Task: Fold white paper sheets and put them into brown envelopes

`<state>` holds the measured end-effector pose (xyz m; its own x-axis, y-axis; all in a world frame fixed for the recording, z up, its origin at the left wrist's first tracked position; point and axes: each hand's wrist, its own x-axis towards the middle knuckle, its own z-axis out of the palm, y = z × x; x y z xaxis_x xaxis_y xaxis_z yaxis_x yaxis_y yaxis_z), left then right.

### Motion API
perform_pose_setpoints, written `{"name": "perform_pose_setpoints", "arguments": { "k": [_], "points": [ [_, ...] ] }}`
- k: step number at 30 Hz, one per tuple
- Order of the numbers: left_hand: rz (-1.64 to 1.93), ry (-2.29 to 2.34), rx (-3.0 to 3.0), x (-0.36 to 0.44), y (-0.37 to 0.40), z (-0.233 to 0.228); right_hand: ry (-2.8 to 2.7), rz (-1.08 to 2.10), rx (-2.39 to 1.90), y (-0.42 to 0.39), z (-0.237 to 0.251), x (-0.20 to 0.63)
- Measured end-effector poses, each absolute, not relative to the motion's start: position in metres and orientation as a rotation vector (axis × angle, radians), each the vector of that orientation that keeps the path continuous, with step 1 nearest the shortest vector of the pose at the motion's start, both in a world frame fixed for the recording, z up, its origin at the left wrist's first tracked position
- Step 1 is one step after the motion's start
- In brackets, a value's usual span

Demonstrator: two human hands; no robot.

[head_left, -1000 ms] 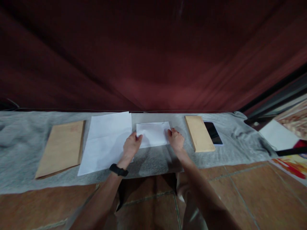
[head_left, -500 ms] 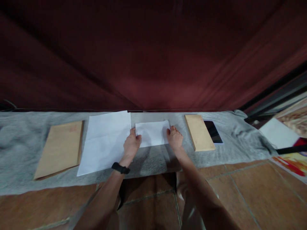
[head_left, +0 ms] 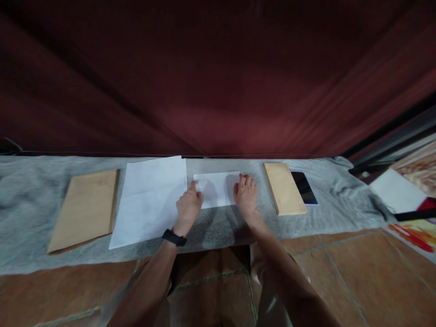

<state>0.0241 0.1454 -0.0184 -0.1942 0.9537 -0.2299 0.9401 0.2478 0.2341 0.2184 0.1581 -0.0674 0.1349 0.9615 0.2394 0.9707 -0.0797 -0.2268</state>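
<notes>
White folded paper (head_left: 218, 188), tan envelope (head_left: 85, 209), grey cloth (head_left: 30, 190), dark red curtain (head_left: 218, 77).

On the grey cloth (head_left: 34, 200) before me lie a brown envelope (head_left: 85, 209) far left, a white sheet (head_left: 146, 204) beside it, and a tan block (head_left: 284, 188) touching a black phone (head_left: 304, 187), under a red curtain (head_left: 218, 77).

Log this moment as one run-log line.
left hand: on folded paper | right hand: pressing it | surface: grey cloth
</notes>
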Motion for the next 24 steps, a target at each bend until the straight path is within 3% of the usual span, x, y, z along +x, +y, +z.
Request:
{"name": "perform_pose_setpoints", "arguments": {
  "k": [6, 18, 24],
  "points": [
    [0.052, 2.210, 1.778, 0.024, 0.146, -0.024, -2.024, 0.101, -1.709, 0.158, -0.081, 0.200],
    [0.040, 2.220, 1.911, 0.025, 0.141, -0.033, -2.209, 0.057, -1.772, 0.148, -0.093, 0.188],
    [0.206, 2.194, 2.134, 0.036, 0.137, -0.038, -2.231, 0.047, -1.785, 0.148, -0.093, 0.187]
  ]
}}
